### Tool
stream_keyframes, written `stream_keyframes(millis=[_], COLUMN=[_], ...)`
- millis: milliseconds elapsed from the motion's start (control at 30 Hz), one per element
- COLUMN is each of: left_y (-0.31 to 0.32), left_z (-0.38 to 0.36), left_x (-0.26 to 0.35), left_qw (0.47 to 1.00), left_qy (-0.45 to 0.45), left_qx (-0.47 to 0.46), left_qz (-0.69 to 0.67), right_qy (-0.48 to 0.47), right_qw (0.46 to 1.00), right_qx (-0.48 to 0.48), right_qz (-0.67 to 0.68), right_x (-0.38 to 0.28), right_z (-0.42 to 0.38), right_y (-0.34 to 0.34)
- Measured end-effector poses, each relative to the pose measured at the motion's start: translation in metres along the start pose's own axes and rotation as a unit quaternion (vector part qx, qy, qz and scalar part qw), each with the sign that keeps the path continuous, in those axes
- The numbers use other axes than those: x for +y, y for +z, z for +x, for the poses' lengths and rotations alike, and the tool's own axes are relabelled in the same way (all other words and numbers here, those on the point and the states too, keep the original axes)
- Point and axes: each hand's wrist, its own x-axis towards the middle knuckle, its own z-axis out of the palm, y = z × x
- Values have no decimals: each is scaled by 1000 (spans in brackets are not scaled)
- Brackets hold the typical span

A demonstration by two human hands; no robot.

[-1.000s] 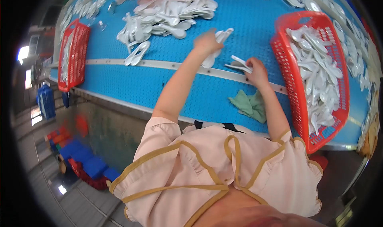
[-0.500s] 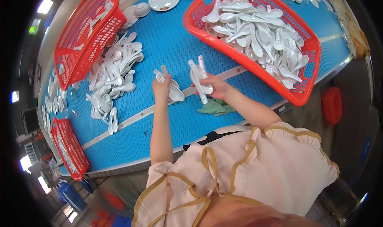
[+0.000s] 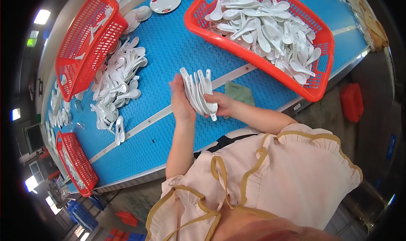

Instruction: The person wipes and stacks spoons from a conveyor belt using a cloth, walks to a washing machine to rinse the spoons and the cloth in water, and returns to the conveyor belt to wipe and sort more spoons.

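Between my two hands stands a bundle of white soup spoons [image 3: 196, 90], pressed side by side with their handles mostly pointing away from me. My left hand [image 3: 182, 100] lies along the bundle's left side, palm against it and fingers fairly straight. From the other side, my right hand [image 3: 222, 104] closes round the spoons near their lower ends. Both hands are above the blue textured belt [image 3: 165, 55]. Under my right forearm lies a green cloth [image 3: 239, 93], partly covered.
A large red basket [image 3: 258, 59] full of white spoons stands at the right. Loose spoons [image 3: 120, 74] are heaped at the left beside a tilted red basket [image 3: 84, 42]. Farther off lie a patterned plate [image 3: 165, 1] and a smaller red basket [image 3: 78, 165]. A metal strip [image 3: 148, 122] crosses the belt.
My hands, each holding some spoons apart before, have come together, and the spoons now form one bundle. The left fingers have straightened along it. The view has shifted slightly.
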Motion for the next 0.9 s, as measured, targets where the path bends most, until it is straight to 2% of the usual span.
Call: stream_keyframes(millis=[67,100,133,200,267,300,367,400,467,533,567,633,667,733,800,833,867,900], left_y=[7,9,5,-7,-30,-43,-65,-76,-94,-109,-116,-131,-139,-161,-196,-231,-269,-291], left_z=[-9,-11,-11,-10,-10,-11,-16,-20,-28,-37,-41,-47,-50,-51,-44,-32,-21,-17], left_x=[13,19,21,29,31,31,32,32,32,33,34,35,37,45,53,49,48,60], left_qw=[994,991,991,993,992,990,989,987,983,978,976,966,963,939,896,861,820,746], left_qy=[96,104,104,91,90,87,87,85,90,94,97,107,110,151,173,230,282,268], left_qx=[39,39,38,-4,15,32,76,116,146,181,192,224,239,286,343,359,373,430], left_qz=[44,77,75,80,91,103,90,78,58,41,37,68,64,116,224,277,331,433], right_qy=[-44,-55,-80,-139,-230,-268,-408,-392,-451,-419,-411,-383,-376,-397,-481,-502,-485,-418], right_qw=[998,995,991,984,966,950,868,851,769,711,717,521,528,307,495,511,551,573], right_qx=[-45,-77,-104,-108,-93,-63,119,182,291,340,332,376,364,407,333,280,260,253], right_qz=[11,34,1,-31,-75,-148,-256,-299,-349,-451,-455,-664,-669,-763,-643,-639,-628,-657], right_x=[-18,-29,-43,-74,-110,-131,-160,-177,-198,-207,-209,-207,-207,-194,-178,-162,-142,-121], right_z=[-12,-20,-27,-45,-66,-75,-88,-99,-94,-91,-88,-78,-75,-68,-68,-68,-68,-70], right_y=[18,29,37,57,70,58,66,65,67,61,52,33,34,54,63,74,77,74])
